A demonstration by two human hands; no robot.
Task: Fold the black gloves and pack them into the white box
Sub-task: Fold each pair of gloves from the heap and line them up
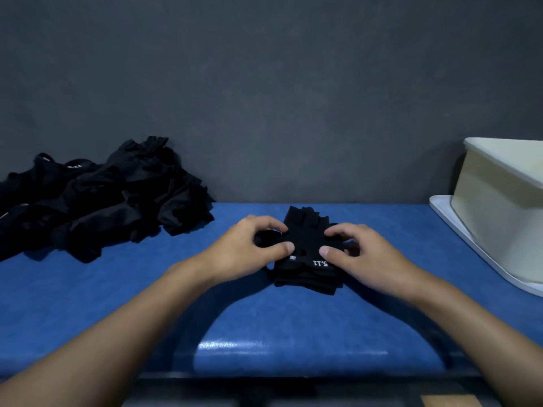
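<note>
A black glove (307, 248) with white "5.11" lettering lies on the blue table (264, 318), on top of other black fabric. My left hand (249, 248) pinches its left side between thumb and curled fingers. My right hand (357, 251) pinches its right side the same way. The glove's fingers point away from me. A heap of black gloves (97, 195) lies at the back left. The white box (499, 207) stands at the right edge, cut off by the frame; its inside is hidden.
The box sits on a flat white lid or tray (458, 230) that juts toward the table's middle. A dark grey wall (264, 98) runs along the table's far side. The table's near edge (293, 374) is just below my forearms.
</note>
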